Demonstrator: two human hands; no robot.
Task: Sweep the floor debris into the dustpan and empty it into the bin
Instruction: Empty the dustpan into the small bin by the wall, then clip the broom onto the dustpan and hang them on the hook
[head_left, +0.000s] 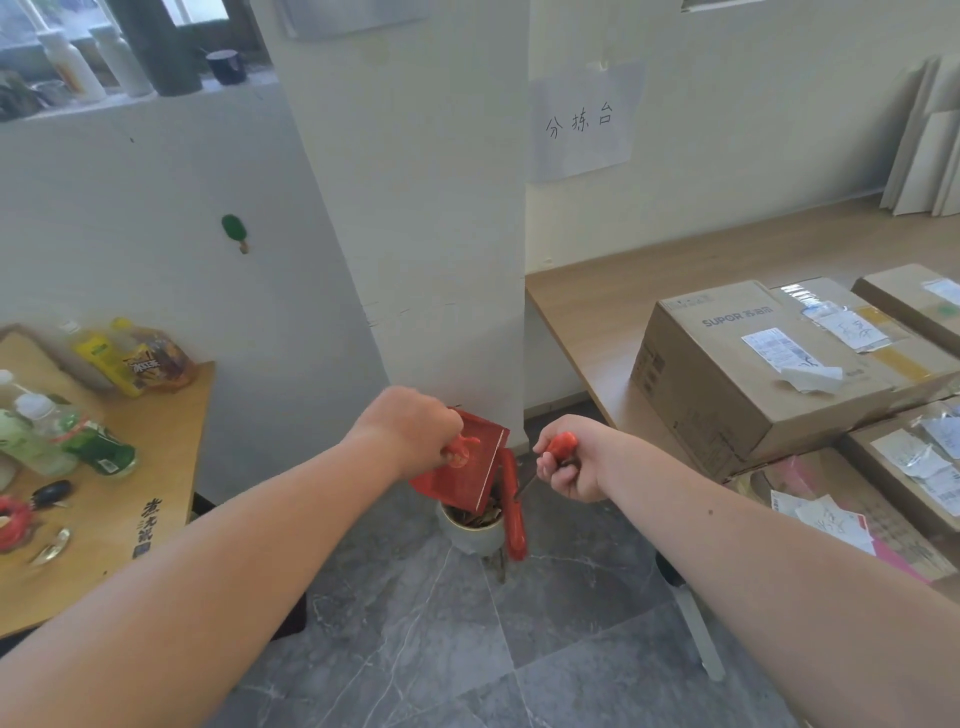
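My left hand (410, 428) grips the handle of a small red dustpan (470, 470), which is tilted with its lip down over a small white bin (470, 532) on the grey floor by the pillar. Brown debris shows inside the bin's rim. My right hand (569, 460) is closed around the red handle of a small brush (511, 512), whose red head hangs down beside the dustpan's lip and the bin's right side.
A wooden table (156, 499) with bottles and snack bags stands to the left. On the right, a low wooden platform (587, 312) carries several cardboard boxes (753, 374). A white pillar (415, 208) rises directly behind the bin. Grey tiled floor (441, 649) lies in front.
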